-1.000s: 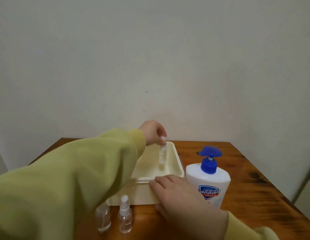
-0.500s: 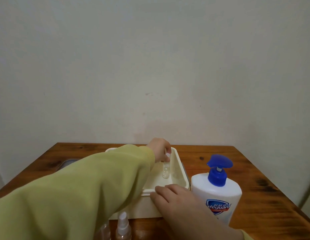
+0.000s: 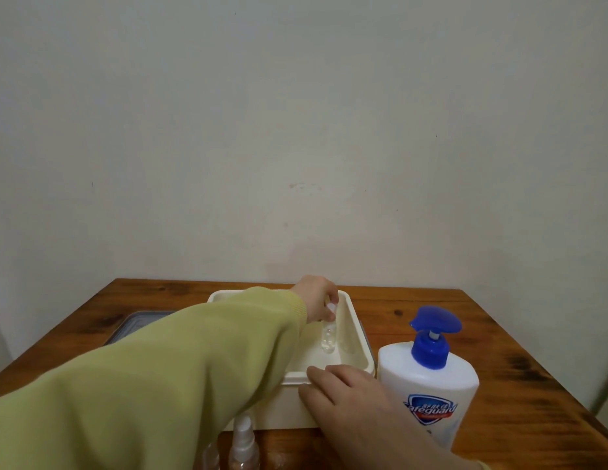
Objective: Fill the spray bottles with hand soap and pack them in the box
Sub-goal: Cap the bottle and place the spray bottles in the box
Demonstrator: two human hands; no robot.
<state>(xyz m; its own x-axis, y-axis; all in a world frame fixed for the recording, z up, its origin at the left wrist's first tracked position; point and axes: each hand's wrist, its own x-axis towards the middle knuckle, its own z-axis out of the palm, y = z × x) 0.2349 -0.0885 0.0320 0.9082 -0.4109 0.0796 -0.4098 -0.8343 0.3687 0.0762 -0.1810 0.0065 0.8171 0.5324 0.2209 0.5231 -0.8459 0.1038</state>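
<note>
Since half a second earlier, the left hand [image 3: 315,297] had sunk a little lower into the cream box [image 3: 358,329], carrying the small clear spray bottle [image 3: 328,336] closer to the box floor, while the right hand [image 3: 343,393] had kept its place on the near rim. The left hand's fingers were pinched together on the bottle's white cap, and the bottle hung upright inside the box, near the right inner wall. Whether its base touched the floor of the box could not be told from this angle. A little clear liquid showed in its lower part.

The right hand lay flat, fingers spread and relaxed, over the front right corner of the box, holding nothing but pressing on the rim. A yellow-green sleeve [image 3: 153,378] covered the left arm and hid much of the box's left side.

Just right of the box stood the white hand soap bottle [image 3: 431,391] with its blue pump head, upright on the wooden counter [image 3: 499,334] and close beside the right hand. At the bottom edge, in front of the box, another spray bottle [image 3: 244,442] with a white nozzle stood upright, with what seemed to be a further clear bottle partly hidden beside it under the sleeve. A grey lid [image 3: 139,322] lay flat on the counter to the left of the box.
</note>
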